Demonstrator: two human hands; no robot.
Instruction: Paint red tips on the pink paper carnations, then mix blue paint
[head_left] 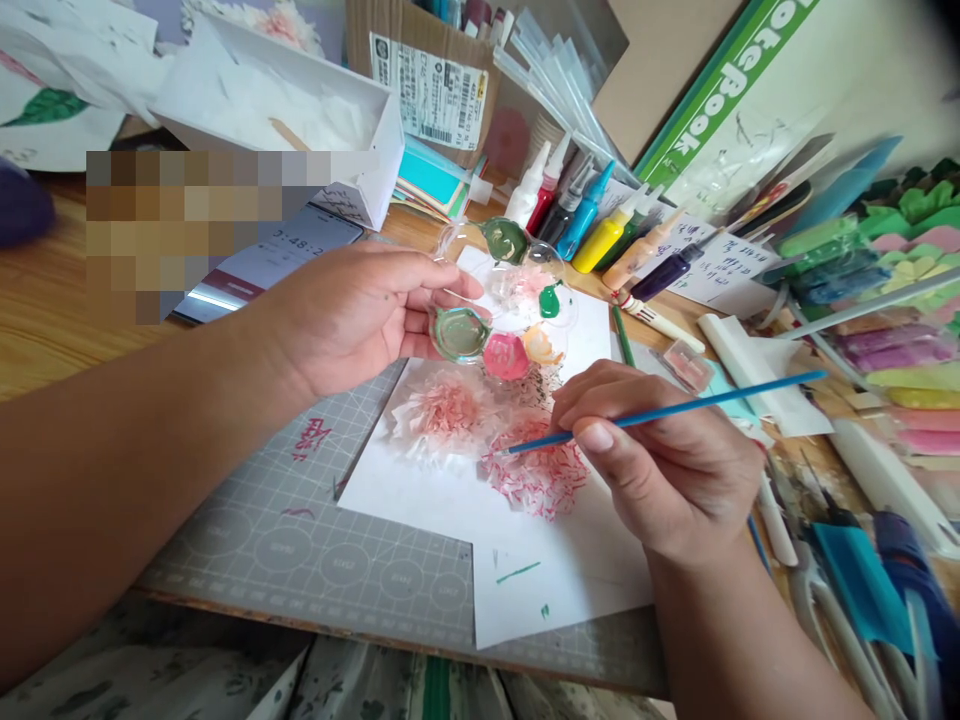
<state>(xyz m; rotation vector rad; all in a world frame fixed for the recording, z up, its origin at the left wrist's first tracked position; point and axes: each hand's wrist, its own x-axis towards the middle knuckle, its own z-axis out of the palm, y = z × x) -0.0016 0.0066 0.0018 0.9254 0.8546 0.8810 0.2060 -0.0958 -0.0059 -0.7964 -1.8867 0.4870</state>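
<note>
Left hand (360, 315): grip closed around the palette (489, 320), above the paper (555, 570). Right hand (664, 455): grip pinching the brush (667, 410) over the paper. Tilting the palette could drip paint (506, 356) onto flowers (536, 475) on the paper.

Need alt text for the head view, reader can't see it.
A right hand holds a blue paintbrush near ruffled pink-and-white flowers; the left hand holds a clear palette dabbed with green, pink and orange paint. White paper and a gray cutting mat lie beneath the flowers, with colored bottles standing beyond.
</note>
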